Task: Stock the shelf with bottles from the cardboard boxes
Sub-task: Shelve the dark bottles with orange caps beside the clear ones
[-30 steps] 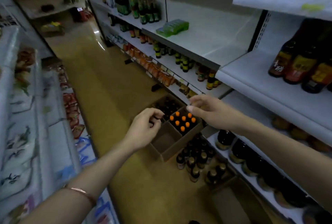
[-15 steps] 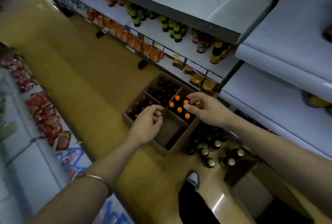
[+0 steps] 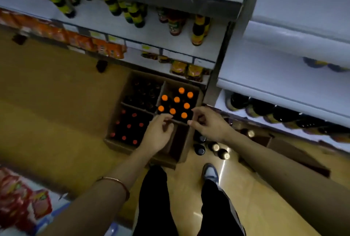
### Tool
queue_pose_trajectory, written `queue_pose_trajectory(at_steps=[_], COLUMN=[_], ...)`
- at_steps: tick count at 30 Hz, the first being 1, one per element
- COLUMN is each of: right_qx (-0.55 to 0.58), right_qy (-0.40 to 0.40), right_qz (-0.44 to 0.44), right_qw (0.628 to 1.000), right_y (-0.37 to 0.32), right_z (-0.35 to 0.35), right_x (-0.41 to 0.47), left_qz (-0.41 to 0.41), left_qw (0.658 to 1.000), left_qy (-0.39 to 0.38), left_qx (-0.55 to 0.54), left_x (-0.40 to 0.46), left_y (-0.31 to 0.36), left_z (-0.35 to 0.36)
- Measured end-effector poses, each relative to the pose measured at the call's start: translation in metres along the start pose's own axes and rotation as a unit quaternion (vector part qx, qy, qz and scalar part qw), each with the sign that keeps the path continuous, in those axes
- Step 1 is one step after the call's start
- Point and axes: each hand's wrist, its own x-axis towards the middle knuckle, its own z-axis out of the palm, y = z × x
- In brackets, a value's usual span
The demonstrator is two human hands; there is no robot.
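Note:
A cardboard box (image 3: 115, 142) with four compartments sits on the floor below the shelves. Its far right compartment holds several dark bottles with bright orange caps (image 3: 176, 99). The near left one holds bottles with red caps (image 3: 129, 126). The far left one holds dark bottles (image 3: 144, 91), and the near right compartment (image 3: 180, 141) looks empty. My left hand (image 3: 157, 133) hovers over the box's middle divider with loosely curled fingers, holding nothing. My right hand (image 3: 208, 125) hovers just right of it, fingers half curled toward the orange-capped bottles, also holding nothing.
Loose dark bottles with gold caps (image 3: 215, 147) stand on the floor right of the box. The white shelf (image 3: 284, 88) at right carries dark jars below it. Another flattened carton (image 3: 295, 154) lies at right. My legs and a shoe (image 3: 210, 172) stand close behind the box.
The camera has tilted further down, from the aisle to the box. Both hands have come lower over the box and closer together, with the right hand now near the orange-capped bottles.

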Motion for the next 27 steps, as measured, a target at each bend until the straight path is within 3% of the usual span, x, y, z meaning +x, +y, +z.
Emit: queue_pose_trajectory(at_steps=[6,12,15,19,23,27], right_qx=[0.059,0.047,0.034,0.024,-0.035,-0.084], right_qy=[0.057,0.061,0.067,0.066,0.049,0.042], right_qz=[0.058,0.066,0.069,0.116,0.134,0.106], right_qw=[0.995,0.995,0.995,0.991,0.989,0.990], right_y=[0.022,0.091,0.133,0.184,0.221,0.239], right_z=[0.050,0.106,0.133,0.162,0.181,0.186], right_x=[0.072,0.152,0.192,0.237,0.269,0.292], left_qz=[0.103,0.110,0.128,0.132,0.052,0.037], left_qw=[0.988,0.961,0.955,0.965,0.990,0.993], left_qy=[-0.065,-0.184,-0.186,-0.173,-0.129,-0.108], left_qx=[0.097,0.177,0.193,0.149,0.034,-0.036], left_x=[0.085,0.168,0.205,0.246,0.280,0.300], left_y=[-0.068,-0.159,-0.192,-0.222,-0.237,-0.255], left_z=[-0.003,0.032,0.067,0.118,0.164,0.184])
